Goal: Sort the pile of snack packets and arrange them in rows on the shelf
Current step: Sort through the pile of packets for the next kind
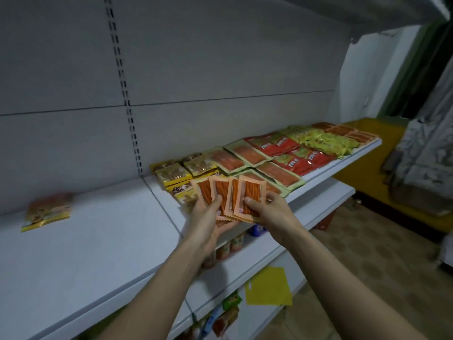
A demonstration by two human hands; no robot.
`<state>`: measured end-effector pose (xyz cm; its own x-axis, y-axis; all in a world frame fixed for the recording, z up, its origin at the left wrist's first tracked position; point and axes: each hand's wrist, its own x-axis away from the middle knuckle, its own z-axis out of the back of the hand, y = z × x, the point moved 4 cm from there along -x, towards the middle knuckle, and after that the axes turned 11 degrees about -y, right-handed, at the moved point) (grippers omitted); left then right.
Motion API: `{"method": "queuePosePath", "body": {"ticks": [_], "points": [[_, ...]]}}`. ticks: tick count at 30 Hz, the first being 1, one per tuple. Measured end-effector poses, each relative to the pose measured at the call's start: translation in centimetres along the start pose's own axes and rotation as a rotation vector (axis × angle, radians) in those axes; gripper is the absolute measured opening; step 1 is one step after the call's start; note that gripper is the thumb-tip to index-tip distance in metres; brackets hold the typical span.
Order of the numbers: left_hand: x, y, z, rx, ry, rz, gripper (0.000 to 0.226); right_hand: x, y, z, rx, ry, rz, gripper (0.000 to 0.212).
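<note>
Both hands (208, 217) (267, 212) on fanned orange packets (230, 195), print unreadable.

a yellow sheet (269, 287) is hanging off the front edge of a lower tier, slightly tilted. to the right a yellow cabinet (382, 153) is standing against a green wall (404, 77), with pale patterned cloth (426, 153) draping in front of it (too blurred to tell what it is). a brownish patterned floor (362, 261) is stretching out below, and a white panel (367, 72) is leaning beside the wall.
</note>
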<state>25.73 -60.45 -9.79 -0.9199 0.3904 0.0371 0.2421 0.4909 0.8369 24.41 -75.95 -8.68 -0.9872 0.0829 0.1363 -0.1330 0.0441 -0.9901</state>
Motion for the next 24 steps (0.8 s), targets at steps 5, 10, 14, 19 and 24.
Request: {"method": "queuePosePath", "body": {"ticks": [5,10,14,19,24], "points": [[-8.4,-1.6,-6.3,-0.124,-0.081,0.0,0.044,-4.7,-2.9,8.0,0.022,0.002,0.021,0.013],[-16.2,-5.3,-13.0,-0.148,-0.053,-0.003,0.048,-9.0,-4.5,17.3,0.014,-0.032,0.044,0.006],[-21.6,-9.0,-19.1,-0.12,-0.005,-0.037,0.046,-11.7,-5.5,26.0,0.113,-0.122,0.011,0.009],[-27.7,-14.1,-26.9,-0.06,0.025,-0.035,0.049,-14.6,-7.9,37.4,0.168,-0.196,-0.014,0.007],[-33.3,-16.9,-33.6,-0.072,0.04,-0.073,0.049,-17.8,-9.3,45.9,0.139,-0.213,0.009,0.009]]}}
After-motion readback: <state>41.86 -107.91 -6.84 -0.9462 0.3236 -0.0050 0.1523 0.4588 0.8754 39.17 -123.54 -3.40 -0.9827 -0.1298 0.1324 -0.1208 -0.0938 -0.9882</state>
